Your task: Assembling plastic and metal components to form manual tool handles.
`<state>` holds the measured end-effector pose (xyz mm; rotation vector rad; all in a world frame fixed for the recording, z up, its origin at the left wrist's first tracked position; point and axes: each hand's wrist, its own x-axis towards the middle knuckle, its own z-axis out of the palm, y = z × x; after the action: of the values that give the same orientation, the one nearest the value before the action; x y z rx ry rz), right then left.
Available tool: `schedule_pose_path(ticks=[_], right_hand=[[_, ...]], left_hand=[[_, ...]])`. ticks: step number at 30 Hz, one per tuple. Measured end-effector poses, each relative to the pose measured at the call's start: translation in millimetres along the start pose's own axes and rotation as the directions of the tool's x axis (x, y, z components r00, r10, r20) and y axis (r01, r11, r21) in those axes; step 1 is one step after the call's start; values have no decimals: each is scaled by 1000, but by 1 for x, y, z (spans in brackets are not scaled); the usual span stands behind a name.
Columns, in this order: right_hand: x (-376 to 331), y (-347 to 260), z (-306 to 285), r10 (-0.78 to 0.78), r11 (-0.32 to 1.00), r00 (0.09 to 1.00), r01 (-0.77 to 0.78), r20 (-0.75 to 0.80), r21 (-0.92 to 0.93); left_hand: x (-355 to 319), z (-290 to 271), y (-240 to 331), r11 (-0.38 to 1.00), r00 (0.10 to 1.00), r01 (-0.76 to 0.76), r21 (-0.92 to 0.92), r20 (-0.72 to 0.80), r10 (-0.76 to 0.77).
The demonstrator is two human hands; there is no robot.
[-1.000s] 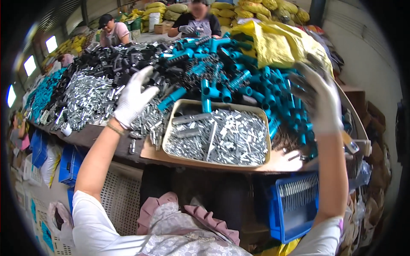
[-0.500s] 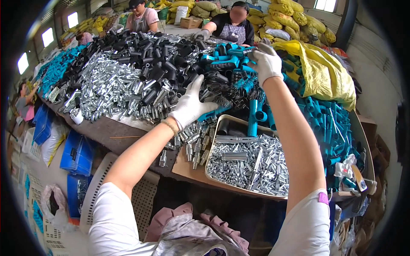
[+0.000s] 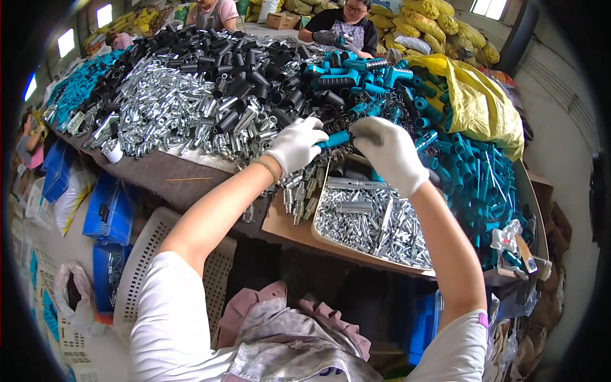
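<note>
Gloves are worn on both hands. A teal tube (image 3: 335,139) is pinched at mid-frame between the left hand (image 3: 296,144) and the right hand (image 3: 389,153), each grip pressed together on one end, so it is held level above the tray (image 3: 316,228) of silver pins. Loose stock is banked in colour heaps for reach: black tubes (image 3: 248,70) upper centre, teal tubes (image 3: 477,178) at right. Open bench (image 3: 172,175) is left only along the lower-left edge.
</note>
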<state>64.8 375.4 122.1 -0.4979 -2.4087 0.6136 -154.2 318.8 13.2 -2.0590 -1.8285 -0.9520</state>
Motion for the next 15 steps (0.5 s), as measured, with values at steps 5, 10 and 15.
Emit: schedule_pose_path(ticks=[5,10,15], right_hand=[[-98,-45,-2,198,873,977,-213,82,438],[-197,-57,14,304,664,924,-379,231,644],[-244,-55,48,470,305,801,-541,370,784]], left_hand=[[-4,-7,-10,985,986,166,-43,-24,-167],[4,-27,9,953,950,302,27,-90,-299],[5,-31,57,982,958,187,32,216,-189]])
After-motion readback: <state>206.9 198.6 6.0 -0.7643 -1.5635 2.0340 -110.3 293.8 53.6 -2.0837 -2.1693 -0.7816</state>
